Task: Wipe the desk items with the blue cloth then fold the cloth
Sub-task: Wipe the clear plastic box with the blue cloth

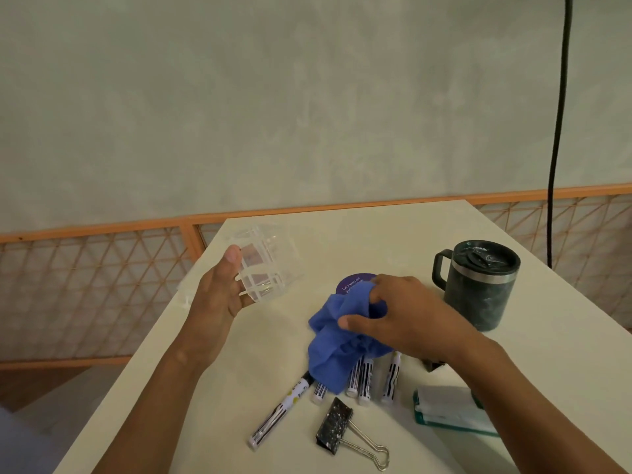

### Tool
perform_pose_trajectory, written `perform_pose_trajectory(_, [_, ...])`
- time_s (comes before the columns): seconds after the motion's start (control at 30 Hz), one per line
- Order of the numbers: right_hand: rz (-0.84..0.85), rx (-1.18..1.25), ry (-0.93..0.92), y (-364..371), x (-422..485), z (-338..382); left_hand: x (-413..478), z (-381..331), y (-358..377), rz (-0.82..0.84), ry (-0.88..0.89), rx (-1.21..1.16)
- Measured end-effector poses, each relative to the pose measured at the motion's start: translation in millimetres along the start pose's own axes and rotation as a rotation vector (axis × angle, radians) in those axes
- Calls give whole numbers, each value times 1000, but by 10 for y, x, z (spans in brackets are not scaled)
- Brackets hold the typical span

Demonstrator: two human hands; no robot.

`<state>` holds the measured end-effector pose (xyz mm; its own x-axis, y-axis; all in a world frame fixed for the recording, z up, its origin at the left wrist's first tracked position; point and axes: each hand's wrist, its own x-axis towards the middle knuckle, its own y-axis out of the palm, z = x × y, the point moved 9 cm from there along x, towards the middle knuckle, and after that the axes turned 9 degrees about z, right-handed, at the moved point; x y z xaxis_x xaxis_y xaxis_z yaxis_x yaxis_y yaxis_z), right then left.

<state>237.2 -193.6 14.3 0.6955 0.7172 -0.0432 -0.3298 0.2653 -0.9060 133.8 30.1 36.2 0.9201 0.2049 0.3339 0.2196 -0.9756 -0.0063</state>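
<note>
The white bench (pixel 219 388) carries a dark mug (pixel 478 289). Left of the mug, the right hand (pixel 407 319) grips the bunched blue cloth (pixel 338 340) over some markers (pixel 390 378). Farther left of the mug, the left hand (pixel 219 292) holds a clear box (pixel 265 265).

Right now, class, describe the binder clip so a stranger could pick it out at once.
Start at the white desk, then find the row of white markers below the blue cloth. Just in front of them lies the binder clip: its black, white-speckled body and silver wire handles set it apart from the white barrels.
</note>
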Motion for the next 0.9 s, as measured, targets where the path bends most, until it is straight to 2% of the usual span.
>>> perform_pose_trajectory(0.1, [140, -54, -27, 19, -56, -45, 6, -6, 5, 2, 7, -31])
perform_pose_trajectory(0.23, [122, -64, -5, -93, -120, -69, 5, -7, 14, 10, -1, -51])
perform_pose_trajectory(0.33, [26, -192, -41, -145, -105, 71, 6, 12, -1, 12, -11, -48])
perform_pose_trajectory(0.4, [-100, -191, -91, -217, -58, 158, 6, 35, -22, 3, -28, -47])
perform_pose_trajectory(0.5, [-367, -18, -174, -279, -34, 156, 8, 67, -47, -7, -41, -43])
perform_pose_trajectory(0.6, [-449, 214, -94, -174, -22, 23, 7, 101, -86, -23, -54, -50])
perform_pose_trajectory(0.7, [-395, 94, -93, 43, 46, 65, -4, 106, -92, -24, -58, -57])
perform_pose_trajectory(0.83, [-47, -176, -32, 534, 189, 70, -12, 111, -84, -40, -64, -141])
perform_pose_trajectory(0.9, [29, -217, -55, 682, 253, 65, -7, 120, -103, -58, -63, -196])
